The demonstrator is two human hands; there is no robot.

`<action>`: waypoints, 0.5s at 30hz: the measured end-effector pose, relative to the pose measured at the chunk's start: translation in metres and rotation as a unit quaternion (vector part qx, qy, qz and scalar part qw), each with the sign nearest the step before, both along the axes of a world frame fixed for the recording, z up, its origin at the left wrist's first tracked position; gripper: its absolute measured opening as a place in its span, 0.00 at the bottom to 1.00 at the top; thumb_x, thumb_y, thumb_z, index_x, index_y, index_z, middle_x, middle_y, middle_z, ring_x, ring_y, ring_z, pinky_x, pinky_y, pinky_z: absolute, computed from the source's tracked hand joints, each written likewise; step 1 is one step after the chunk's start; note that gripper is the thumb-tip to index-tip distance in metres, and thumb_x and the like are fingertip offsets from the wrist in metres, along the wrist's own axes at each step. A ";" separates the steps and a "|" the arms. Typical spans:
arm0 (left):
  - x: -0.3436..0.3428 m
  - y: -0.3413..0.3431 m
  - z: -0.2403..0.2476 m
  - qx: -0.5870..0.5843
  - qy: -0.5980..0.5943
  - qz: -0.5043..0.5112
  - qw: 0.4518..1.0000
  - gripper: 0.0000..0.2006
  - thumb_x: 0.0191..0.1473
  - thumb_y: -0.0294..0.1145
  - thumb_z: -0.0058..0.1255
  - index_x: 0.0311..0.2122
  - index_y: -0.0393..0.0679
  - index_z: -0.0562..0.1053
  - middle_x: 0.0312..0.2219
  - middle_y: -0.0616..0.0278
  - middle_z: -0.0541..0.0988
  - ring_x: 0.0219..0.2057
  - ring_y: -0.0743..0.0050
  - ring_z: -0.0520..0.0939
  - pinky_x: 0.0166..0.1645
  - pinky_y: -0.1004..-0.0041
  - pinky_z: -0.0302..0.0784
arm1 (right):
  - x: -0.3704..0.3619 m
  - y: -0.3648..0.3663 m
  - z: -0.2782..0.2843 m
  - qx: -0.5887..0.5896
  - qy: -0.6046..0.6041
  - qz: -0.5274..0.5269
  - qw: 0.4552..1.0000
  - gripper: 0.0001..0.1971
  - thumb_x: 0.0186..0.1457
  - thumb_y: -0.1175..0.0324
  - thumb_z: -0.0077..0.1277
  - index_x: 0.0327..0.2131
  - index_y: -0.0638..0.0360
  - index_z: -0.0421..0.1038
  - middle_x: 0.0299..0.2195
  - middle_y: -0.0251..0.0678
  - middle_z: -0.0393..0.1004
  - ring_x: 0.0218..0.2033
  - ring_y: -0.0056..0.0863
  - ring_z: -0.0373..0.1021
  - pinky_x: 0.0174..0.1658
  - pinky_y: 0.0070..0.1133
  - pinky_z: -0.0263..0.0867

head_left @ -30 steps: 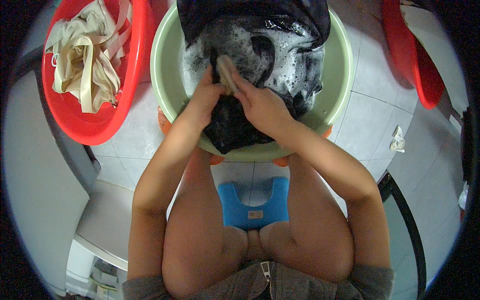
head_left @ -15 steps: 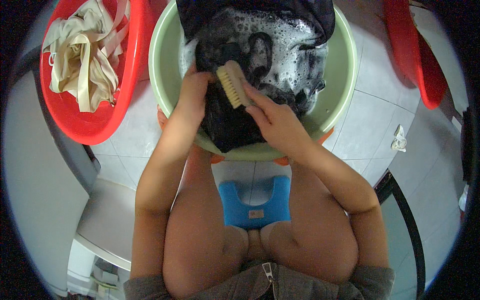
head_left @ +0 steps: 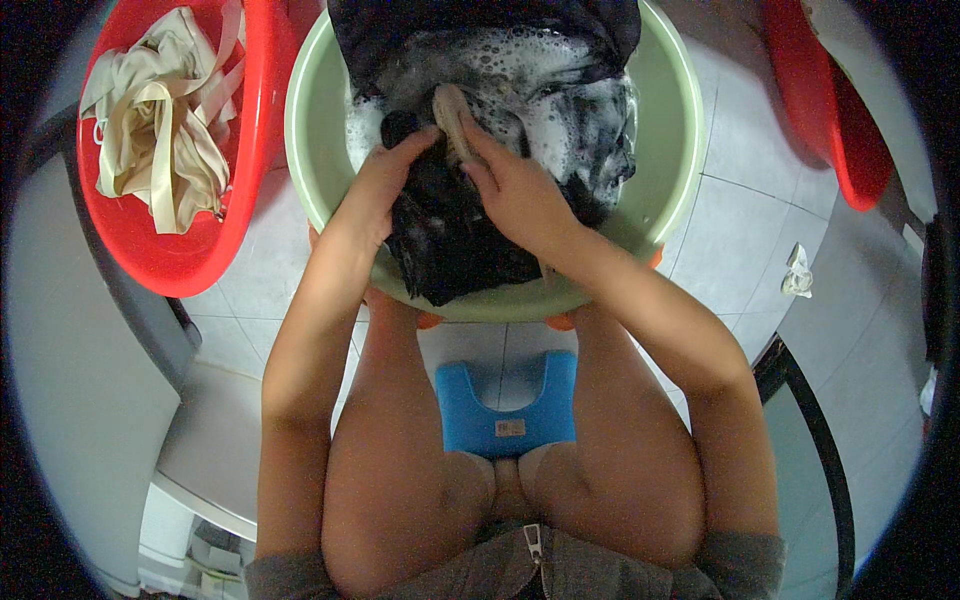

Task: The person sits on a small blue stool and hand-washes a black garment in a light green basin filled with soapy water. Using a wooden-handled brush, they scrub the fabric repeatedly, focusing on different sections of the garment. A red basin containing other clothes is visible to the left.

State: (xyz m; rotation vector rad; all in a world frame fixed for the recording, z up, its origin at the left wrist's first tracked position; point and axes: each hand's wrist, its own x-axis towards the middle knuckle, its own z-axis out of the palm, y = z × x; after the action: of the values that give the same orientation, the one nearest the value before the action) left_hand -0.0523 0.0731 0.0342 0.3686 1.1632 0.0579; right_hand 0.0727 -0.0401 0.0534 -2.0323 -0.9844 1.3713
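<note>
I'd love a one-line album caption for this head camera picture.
Wash day: the right hand holds a brush, the left hand touches black cloth, and suds fill the pale green basin.

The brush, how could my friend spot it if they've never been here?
Find the big pale green tub, top middle. Inside is soapy black cloth, and the right hand holds the brush over it. Unlike the floppy black cloth and white suds, the brush is beige, narrow and stiff-looking.

From head height, the wide fisheye view looks down near the green basin (head_left: 668, 130).
</note>
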 end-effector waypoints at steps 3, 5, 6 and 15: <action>0.000 -0.002 -0.010 0.038 0.002 0.032 0.999 0.18 0.52 0.35 0.52 0.46 0.37 0.69 0.37 0.56 0.77 0.37 0.66 0.79 0.43 0.70 0.75 | -0.001 0.010 -0.011 0.049 -0.018 -0.047 0.998 0.23 0.58 0.66 0.42 0.57 0.55 0.56 0.46 0.53 0.68 0.45 0.51 0.66 0.47 0.33 0.63; -0.003 0.000 -0.019 0.063 -0.004 0.062 0.996 0.19 0.53 0.37 0.50 0.46 0.37 0.69 0.37 0.56 0.77 0.38 0.66 0.78 0.45 0.70 0.74 | -0.005 0.013 -0.001 0.014 0.053 -0.076 0.996 0.24 0.58 0.66 0.42 0.57 0.55 0.55 0.48 0.52 0.66 0.46 0.51 0.65 0.48 0.32 0.63; -0.005 0.001 -0.022 0.074 -0.010 0.083 0.994 0.18 0.54 0.38 0.49 0.46 0.37 0.69 0.38 0.56 0.77 0.38 0.66 0.78 0.45 0.70 0.73 | -0.008 0.009 0.006 -0.005 0.090 -0.089 0.992 0.24 0.58 0.66 0.43 0.58 0.55 0.55 0.49 0.51 0.65 0.47 0.51 0.64 0.49 0.32 0.62; -0.003 -0.011 -0.010 -0.074 -0.062 0.142 0.985 0.16 0.60 0.40 0.39 0.47 0.41 0.69 0.40 0.55 0.76 0.42 0.62 0.76 0.51 0.65 0.70 | -0.007 0.021 -0.003 0.031 -0.127 0.020 0.991 0.24 0.57 0.62 0.42 0.58 0.43 0.54 0.24 0.56 0.71 0.27 0.57 0.68 0.31 0.45 0.66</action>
State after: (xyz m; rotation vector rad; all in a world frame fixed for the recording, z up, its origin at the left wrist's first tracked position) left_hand -0.0552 0.0622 0.0246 0.0642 1.0824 0.2386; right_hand 0.0656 -0.0193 0.0505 -2.1873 -1.1643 1.1046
